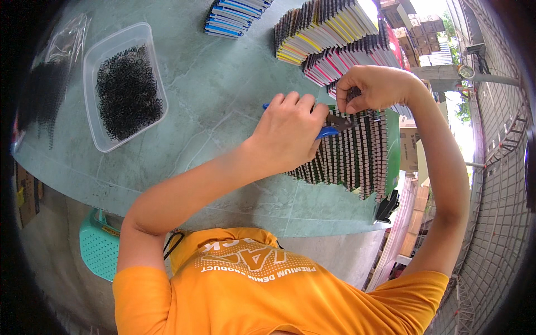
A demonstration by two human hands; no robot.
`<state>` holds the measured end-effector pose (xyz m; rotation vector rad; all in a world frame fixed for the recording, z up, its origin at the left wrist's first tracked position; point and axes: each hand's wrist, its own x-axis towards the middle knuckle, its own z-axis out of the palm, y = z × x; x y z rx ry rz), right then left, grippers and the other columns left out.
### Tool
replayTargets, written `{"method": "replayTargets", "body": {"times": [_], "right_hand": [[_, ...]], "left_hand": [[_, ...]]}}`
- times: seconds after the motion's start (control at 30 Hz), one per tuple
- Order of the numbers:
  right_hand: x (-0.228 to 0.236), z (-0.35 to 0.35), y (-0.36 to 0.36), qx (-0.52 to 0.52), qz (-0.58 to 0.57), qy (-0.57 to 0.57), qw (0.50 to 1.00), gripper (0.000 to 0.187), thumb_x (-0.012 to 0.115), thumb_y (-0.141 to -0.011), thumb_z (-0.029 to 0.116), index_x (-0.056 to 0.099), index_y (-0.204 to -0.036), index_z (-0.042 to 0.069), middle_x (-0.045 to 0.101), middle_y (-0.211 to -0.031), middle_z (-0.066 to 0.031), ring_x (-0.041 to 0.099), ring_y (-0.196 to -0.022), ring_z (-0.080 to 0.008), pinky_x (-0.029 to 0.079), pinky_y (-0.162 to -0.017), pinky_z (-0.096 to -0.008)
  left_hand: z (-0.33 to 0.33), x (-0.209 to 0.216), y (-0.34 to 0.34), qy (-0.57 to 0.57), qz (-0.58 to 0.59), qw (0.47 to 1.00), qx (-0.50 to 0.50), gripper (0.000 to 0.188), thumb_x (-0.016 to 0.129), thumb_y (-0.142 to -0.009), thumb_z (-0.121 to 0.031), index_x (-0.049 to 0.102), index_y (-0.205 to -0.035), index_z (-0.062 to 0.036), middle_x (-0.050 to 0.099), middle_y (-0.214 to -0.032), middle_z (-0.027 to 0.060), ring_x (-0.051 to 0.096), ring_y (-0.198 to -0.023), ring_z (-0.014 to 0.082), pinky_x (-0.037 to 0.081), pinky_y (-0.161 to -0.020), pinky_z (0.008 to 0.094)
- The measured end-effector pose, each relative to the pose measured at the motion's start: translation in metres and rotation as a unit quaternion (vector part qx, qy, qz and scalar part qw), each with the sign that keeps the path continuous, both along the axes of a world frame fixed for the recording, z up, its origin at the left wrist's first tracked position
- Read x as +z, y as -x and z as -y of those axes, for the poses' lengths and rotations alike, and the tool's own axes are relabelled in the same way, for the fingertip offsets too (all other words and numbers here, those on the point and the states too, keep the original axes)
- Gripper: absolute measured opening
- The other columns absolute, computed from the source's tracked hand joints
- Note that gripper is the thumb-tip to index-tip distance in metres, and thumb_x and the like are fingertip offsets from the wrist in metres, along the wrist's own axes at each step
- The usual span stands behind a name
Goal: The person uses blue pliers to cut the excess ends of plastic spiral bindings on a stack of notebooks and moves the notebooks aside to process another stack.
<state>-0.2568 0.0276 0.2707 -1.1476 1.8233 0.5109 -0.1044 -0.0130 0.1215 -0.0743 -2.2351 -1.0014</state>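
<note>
My left hand (pixel 290 131) is wrapped round a pair of blue-handled pliers (pixel 328 132). Their dark jaws point right, over a row of spiral-bound notebooks (pixel 346 162) whose wire-coil spines face up. My right hand (pixel 382 86) curls over the far end of that row, with thumb and forefinger pinched close to the pliers' tip. Something dark shows within its curled fingers, too small to make out. A green cover (pixel 393 148) stands at the right end of the row.
A clear plastic tub (pixel 91 84) of loose black coils (pixel 129 92) stands left, beside a plastic bag (pixel 53 84) of long dark coils. Yellow-edged (pixel 329 30), pink-edged (pixel 357 58) and blue-edged notebooks (pixel 231 19) stand at the far side. A black object (pixel 387 207) sits at the table's right edge.
</note>
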Motion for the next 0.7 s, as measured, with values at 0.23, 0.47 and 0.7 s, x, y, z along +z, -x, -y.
{"method": "replayTargets", "body": {"times": [0.23, 0.47, 0.7], "right_hand": [[0.004, 0.001, -0.001, -0.014, 0.001, -0.008, 1.000, 0.014, 0.062, -0.072, 0.004, 0.062, -0.085, 0.000, 0.060, -0.073, -0.0039, 0.052, -0.067, -0.0115, 0.042, -0.063, -0.0273], [0.002, -0.004, 0.007, -0.111, 0.011, -0.003, 0.994, 0.012, 0.059, -0.075, 0.002, 0.061, -0.087, -0.001, 0.058, -0.076, -0.0012, 0.049, -0.067, -0.0104, 0.042, -0.063, -0.0256], [0.000, -0.012, 0.009, -0.077, 0.052, 0.025, 0.995, 0.017, 0.061, -0.075, 0.004, 0.060, -0.091, -0.001, 0.060, -0.082, -0.0043, 0.053, -0.077, -0.0131, 0.042, -0.075, -0.0254]], "left_hand": [[-0.002, 0.005, 0.008, 0.040, 0.028, 0.999, 0.018, 0.037, 0.067, -0.064, -0.015, 0.056, -0.098, -0.0047, 0.053, -0.083, 0.0090, 0.052, -0.083, 0.0260, 0.039, -0.073, 0.0368], [-0.001, 0.005, 0.010, 0.050, 0.011, 0.998, 0.044, 0.035, 0.067, -0.064, -0.016, 0.056, -0.096, -0.0057, 0.053, -0.083, 0.0083, 0.052, -0.082, 0.0248, 0.038, -0.073, 0.0370], [-0.004, 0.005, 0.016, 0.035, 0.038, 0.999, -0.006, 0.028, 0.067, -0.064, -0.013, 0.055, -0.088, -0.0047, 0.054, -0.077, 0.0102, 0.055, -0.073, 0.0278, 0.042, -0.066, 0.0376]]}}
